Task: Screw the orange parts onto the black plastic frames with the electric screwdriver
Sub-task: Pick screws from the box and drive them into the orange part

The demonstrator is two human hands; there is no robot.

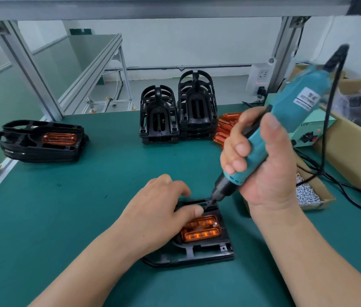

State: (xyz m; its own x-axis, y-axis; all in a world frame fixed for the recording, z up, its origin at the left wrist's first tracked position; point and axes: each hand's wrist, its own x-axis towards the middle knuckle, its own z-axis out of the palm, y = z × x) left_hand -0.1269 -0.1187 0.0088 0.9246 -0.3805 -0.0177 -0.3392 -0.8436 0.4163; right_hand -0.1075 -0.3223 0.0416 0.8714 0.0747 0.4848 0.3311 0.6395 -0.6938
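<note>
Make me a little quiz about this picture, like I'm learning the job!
1. True or false: the right hand grips the screwdriver.
2. What sits in the frame that the left hand rests on? A) blue part B) orange part C) green part
3. Fill in: the screws lie on the person's ___ side.
Key: 1 true; 2 B; 3 right.
</note>
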